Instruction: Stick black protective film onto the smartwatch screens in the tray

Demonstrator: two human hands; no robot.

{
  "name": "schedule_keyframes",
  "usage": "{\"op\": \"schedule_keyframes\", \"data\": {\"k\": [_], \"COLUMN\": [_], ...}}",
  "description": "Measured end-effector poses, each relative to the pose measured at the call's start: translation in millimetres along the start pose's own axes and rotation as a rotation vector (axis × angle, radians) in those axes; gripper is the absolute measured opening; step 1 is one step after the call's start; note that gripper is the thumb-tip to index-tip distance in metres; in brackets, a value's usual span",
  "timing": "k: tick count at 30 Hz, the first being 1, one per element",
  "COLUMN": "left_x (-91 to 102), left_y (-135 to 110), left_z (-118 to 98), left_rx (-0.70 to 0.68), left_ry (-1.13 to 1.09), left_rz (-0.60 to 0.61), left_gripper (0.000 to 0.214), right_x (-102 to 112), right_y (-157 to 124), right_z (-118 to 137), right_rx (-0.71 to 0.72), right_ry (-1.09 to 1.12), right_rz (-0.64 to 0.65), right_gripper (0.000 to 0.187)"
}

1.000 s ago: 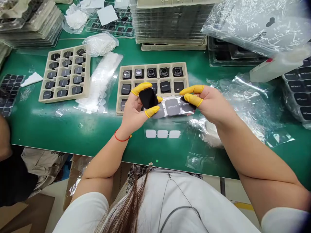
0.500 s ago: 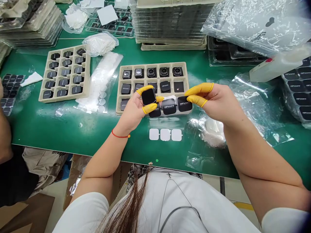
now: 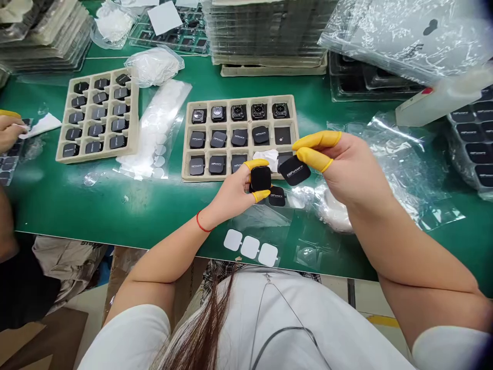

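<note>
My left hand point(image 3: 239, 191), in yellow finger cots, pinches a black square watch body point(image 3: 261, 179) between thumb and forefinger. My right hand point(image 3: 339, 163), also in yellow cots, pinches a black printed screen sticker point(image 3: 295, 170) peeled up from a clear strip. Another black sticker point(image 3: 277, 196) remains on the strip just below the watch body. Both hands hover in front of a beige pulp tray point(image 3: 240, 98) that holds watch bodies in its compartments. A clear film with three white squares point(image 3: 250, 247) lies on the green mat near my chest.
A second beige tray point(image 3: 98, 115) of black watch bodies sits at the left, beside a bag of white discs point(image 3: 160, 124). Stacked trays point(image 3: 269, 33) line the back. Crumpled clear plastic point(image 3: 400, 154) lies right. Another person's hand point(image 3: 10, 131) is at the far left edge.
My right hand has peeled one sticker off the strip and lifted it clear. My left hand with the watch body has dropped lower and right. Another person's hand came in at the left.
</note>
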State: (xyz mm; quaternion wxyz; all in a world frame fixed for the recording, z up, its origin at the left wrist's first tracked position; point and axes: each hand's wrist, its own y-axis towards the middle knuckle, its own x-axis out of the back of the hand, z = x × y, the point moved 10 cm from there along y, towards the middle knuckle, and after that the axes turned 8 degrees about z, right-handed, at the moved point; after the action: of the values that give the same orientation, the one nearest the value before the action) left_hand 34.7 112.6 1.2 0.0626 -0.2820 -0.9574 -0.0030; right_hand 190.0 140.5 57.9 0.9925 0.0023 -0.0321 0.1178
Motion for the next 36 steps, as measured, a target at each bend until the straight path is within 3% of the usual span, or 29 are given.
{"op": "schedule_keyframes", "data": {"k": [3,9,18,36], "left_x": [0.7,-1.9,-3.5,0.0], "left_y": [1,1,-3,-5], "left_z": [0,-9,-6,-8], "left_rx": [-0.008,-0.064,-0.048,-0.047], "left_ry": [-0.021,0.03,0.045,0.039], "left_rz": [-0.014,-0.047,-0.096,-0.123], "left_gripper": [0.056,0.055,0.054,0.056], "right_x": [-3,-33,-33,-34], "right_y": [-5,-5,-11,-22], "right_z": [2,-25,-35,-20], "right_rx": [-0.012,-0.082,-0.065,0.113], "right_ry": [0.02,0.158,0.168,-0.063], "right_rz": [-0.011,0.085,-0.085,-0.147], "right_gripper": [0.015,0.014,0.015,0.01]}}
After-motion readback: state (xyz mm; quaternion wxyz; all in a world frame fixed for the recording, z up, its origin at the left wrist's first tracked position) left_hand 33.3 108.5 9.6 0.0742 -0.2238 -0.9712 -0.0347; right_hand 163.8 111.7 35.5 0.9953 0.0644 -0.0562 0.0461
